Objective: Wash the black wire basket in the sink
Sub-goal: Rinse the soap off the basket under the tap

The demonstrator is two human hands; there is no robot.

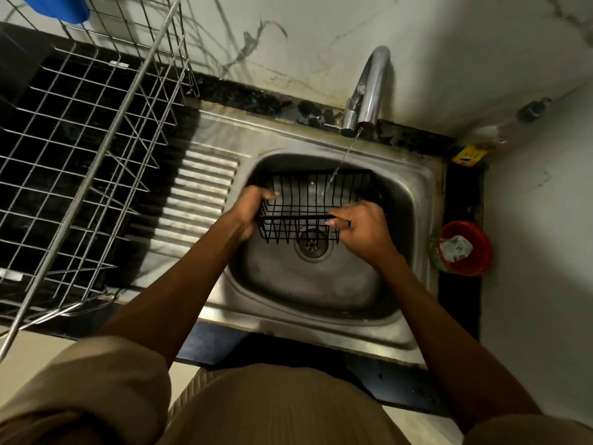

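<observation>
Two hands on the job, and both have the basket. Starting at the far left, a silver rack (83, 162) sits over the dark counter, well apart from the action. Next comes the ribbed drainboard (199, 200), and right at its edge the left hand (253, 210) comes in, fingers curled over the left end of the basket (308, 207), thumb side towards us. That basket hangs inside the sink (321, 284), lifted above the drain (312, 245), its long axis running left to right across the bowl, open side tipped towards the back wall.

Moving along, the right hand (359, 226) pinches the near top rim, fingers folded round the black wire close to the right end. So each hand owns one end, and neither is nearer than the other; the basket lies straight between them.

Up above, the tap (369, 91) is running, a thin stream (340, 165) slanting down and left to strike the mesh right of centre. That is the relation that counts: water falls on the right half only, while the left half looks out of its path. My read is that the wash is under way, and the next move calls for sliding the basket rightward along its own length, or turning it, so the stream covers the rest.

Far right, a red bowl (465, 248) waits on the ledge, untouched.
</observation>
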